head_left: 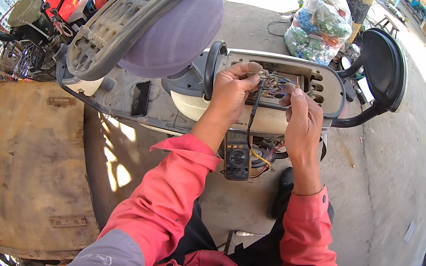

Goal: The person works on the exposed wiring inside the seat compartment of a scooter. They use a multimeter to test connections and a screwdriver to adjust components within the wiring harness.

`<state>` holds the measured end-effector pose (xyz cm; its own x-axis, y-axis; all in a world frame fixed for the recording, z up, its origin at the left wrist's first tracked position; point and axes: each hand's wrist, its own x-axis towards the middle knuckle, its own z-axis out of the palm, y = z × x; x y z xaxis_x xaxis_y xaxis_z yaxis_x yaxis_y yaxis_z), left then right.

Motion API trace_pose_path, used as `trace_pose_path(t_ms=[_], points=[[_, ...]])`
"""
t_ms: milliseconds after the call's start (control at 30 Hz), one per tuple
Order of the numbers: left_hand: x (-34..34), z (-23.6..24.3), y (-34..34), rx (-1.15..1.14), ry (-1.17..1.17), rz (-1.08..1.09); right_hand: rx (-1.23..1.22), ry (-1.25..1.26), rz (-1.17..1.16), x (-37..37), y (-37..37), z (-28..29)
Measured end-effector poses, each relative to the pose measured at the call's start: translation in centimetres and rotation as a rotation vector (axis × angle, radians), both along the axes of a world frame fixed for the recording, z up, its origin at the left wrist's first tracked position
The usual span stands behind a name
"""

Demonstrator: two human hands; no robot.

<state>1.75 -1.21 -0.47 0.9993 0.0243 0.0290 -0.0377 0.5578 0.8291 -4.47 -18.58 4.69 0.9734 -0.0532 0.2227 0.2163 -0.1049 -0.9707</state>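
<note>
Red sleeves (161, 197) reach up from nearest the camera toward the scooter (189, 108), which lies across the view. On the scooter's left part, its purple-covered seat (181, 36) is tipped up, showing a ribbed grey underside. Beyond the scooter sits a clear bag of rubbish (318, 30); at its near side hangs a multimeter (237, 162), dark with a yellowish lead (its reading too small to tell).

Above the scooter's open bay (331, 99) is the wire bundle (273, 91), a loose tangle between the two hands. It should be light and limp, with fragile ends that could break if tugged; the insulated lengths, just behind the ends, look the best place to pinch.

Left hand (230, 91) is nearly closed, thumb against fingertips, gripping the bundle's left side; right hand (305, 120) pinches its right side, other fingers curled. Below the left fingertips, against the scooter's near edge, hangs a slim black probe (255, 106) (whether those fingers also grip it, I cannot tell).
</note>
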Motion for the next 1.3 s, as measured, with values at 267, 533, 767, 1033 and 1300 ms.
trace_pose_path(t_ms=[267, 533, 767, 1033, 1300], points=[[0.0, -0.1, 0.2, -0.029, -0.015, -0.021, -0.230, -0.036, -0.064, 0.1, 0.3, 0.3], [0.1, -0.4, 0.4, -0.031, -0.014, -0.020, -0.403, -0.171, -0.087, 0.1, 0.8, 0.0], [-0.1, 0.1, 0.1, -0.027, -0.023, -0.037, -0.475, -0.183, -0.123, 0.2, 1.4, 0.3], [-0.3, 0.4, 0.0, -0.014, -0.020, -0.023, -0.508, -0.185, -0.150, 0.5, 1.8, 0.1], [-0.2, 0.2, 0.0, -0.010, -0.025, -0.029, -0.468, -0.202, -0.169, 0.7, 2.0, 0.1]])
